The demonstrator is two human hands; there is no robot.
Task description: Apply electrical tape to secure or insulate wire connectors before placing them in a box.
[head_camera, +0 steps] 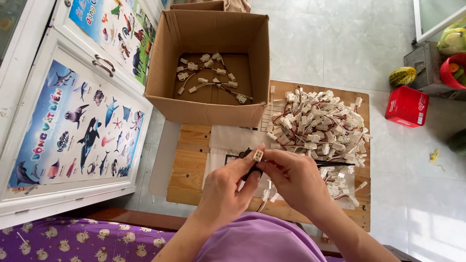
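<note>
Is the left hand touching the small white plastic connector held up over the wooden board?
Touching. The head view shows the left hand pinching the small white plastic connector at its fingertips, with no gap visible.

One open cardboard box [208, 109], one large heap of white connectors [320, 126] too many to count, one red box [407, 106], two animal posters [77, 126], two hands, one wooden surface [189, 165]

Matt cardboard box [208, 109], white plastic connectors [320, 123], bare wooden board [189, 170]
</note>
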